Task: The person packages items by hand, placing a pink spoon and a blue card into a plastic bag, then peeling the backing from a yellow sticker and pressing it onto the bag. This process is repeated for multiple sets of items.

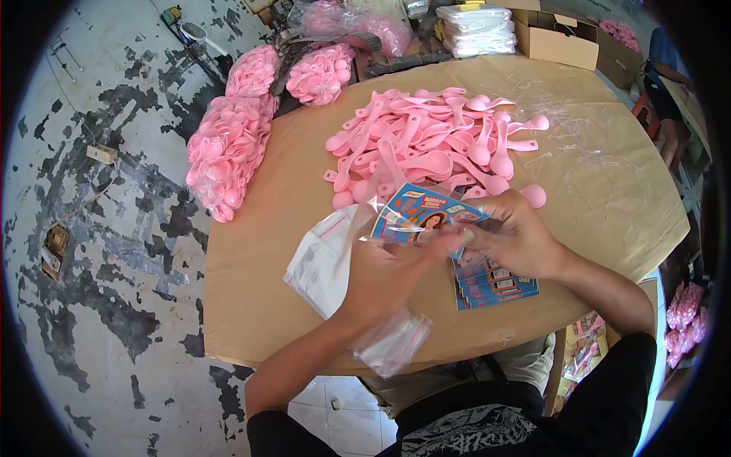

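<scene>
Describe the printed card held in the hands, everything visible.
The card is a flat, glossy-looking rectangle, mostly blue, with a picture of a figure and lettering too small to read. It is held tilted above the table, and a clear plastic sleeve shows at its left end. The left hand grips its lower edge; the right hand pinches its right end. Similar cards lie stacked below.

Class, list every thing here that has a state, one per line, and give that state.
Printed card: gripped by both hands, clear plastic around it.
Left hand: shut on the printed card.
Right hand: shut on the printed card.
Pink spoons: loose, heaped on the table.
Bagged spoons: packed in clear bags.
Card stack: lying flat.
Cardboard box: flaps open.
</scene>
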`<state>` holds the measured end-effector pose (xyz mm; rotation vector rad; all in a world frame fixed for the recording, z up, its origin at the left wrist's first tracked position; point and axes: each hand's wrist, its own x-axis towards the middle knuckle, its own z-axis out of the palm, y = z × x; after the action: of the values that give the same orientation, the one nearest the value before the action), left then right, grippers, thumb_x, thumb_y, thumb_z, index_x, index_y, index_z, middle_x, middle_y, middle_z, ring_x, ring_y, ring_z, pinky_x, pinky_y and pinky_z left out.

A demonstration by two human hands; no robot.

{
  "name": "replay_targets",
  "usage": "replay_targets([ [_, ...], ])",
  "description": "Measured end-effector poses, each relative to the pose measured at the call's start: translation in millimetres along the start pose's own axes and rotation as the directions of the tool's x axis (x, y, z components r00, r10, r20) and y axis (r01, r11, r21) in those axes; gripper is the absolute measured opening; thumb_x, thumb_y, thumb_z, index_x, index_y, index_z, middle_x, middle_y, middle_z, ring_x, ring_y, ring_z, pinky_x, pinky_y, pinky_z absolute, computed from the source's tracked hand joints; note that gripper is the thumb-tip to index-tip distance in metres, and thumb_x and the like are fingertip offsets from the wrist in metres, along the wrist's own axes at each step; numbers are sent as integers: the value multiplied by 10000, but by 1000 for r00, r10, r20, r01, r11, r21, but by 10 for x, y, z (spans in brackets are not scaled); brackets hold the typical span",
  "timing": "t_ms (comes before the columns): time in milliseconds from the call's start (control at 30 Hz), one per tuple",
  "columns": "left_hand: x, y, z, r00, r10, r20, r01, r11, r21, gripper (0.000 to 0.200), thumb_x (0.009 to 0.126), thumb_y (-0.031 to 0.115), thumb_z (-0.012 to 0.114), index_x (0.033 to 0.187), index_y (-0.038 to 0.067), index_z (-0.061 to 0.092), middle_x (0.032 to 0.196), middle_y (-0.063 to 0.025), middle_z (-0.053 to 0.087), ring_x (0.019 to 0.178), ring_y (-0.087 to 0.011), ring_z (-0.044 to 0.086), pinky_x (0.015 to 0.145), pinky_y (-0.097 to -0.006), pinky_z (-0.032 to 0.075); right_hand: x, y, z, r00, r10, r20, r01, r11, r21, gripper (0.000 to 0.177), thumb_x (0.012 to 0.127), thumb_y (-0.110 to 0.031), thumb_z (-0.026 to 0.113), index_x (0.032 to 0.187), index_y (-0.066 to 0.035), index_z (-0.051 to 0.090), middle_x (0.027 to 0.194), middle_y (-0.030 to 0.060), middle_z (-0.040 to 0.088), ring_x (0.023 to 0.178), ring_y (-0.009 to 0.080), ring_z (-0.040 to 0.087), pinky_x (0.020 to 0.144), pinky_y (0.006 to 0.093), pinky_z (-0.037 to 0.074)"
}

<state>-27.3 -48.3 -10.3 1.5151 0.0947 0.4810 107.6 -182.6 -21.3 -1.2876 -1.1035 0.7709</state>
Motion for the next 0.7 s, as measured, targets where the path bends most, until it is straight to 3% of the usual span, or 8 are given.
replay_targets([
  [67,-10,10,118,992,129,0,-129,992,4,474,896,157,657,1307,20,463,1219,-150,587,1147,-223,569,965,-382,476,-12,-12,28,1000,-24,-20,24,1000,1,250,942,-135,600,1149,1,632,909,36,674,707,48,588,621,218,501],
  [200,8,82,-41,998,54,35,-47,981,-186,527,997,299,471,1427,49,295,1367,-202,471,1284,-263,464,1041,-421,406,-17,-164,14,997,65,-30,-64,997,49,273,926,-144,622,1160,-3,623,873,29,652,719,51,586,629,221,491],
  [300,20,126,-158,990,116,86,-105,988,-116,524,1025,376,321,1428,43,295,1371,-213,468,1269,-284,478,1066,-446,370,43,-13,-9,999,-36,-11,36,999,18,278,914,-148,638,1157,-14,623,837,12,631,720,50,578,626,225,480],
  [333,21,141,-144,993,47,108,-11,949,-316,505,987,252,479,1415,41,313,1373,-223,465,1274,-286,476,1091,-428,343,43,19,-17,999,-46,-4,46,999,10,260,901,-134,650,1133,-17,633,828,3,630,718,51,576,627,232,477],
  [433,-61,66,9,986,108,126,-95,990,-108,610,883,106,633,1410,60,329,1374,-225,463,1295,-300,451,1084,-423,356,32,78,-33,997,-76,30,76,997,-12,207,863,-91,685,1058,-28,663,800,-26,627,712,52,569,631,254,467],
  [533,-6,33,-73,872,284,400,-404,879,255,650,817,6,667,1378,49,341,1351,-199,488,1256,-258,485,1031,-390,413,-1,-78,23,983,-170,67,167,984,59,140,828,-115,731,925,-30,680,773,-7,646,705,62,565,639,284,456],
  [667,-1,47,-163,885,368,287,-403,912,73,558,791,41,695,1261,82,397,1329,-227,492,1249,-287,487,969,-392,472,60,-264,-305,878,-399,263,476,773,-419,181,785,-193,763,803,-34,679,782,90,648,744,203,616,676,338,474],
  [700,-17,84,-181,904,364,223,-375,927,8,524,793,47,692,1231,88,407,1321,-231,495,1240,-289,495,958,-390,481,71,-305,-386,896,-388,216,439,705,-557,185,783,-198,757,809,-32,680,796,97,650,757,230,616,681,354,478],
])
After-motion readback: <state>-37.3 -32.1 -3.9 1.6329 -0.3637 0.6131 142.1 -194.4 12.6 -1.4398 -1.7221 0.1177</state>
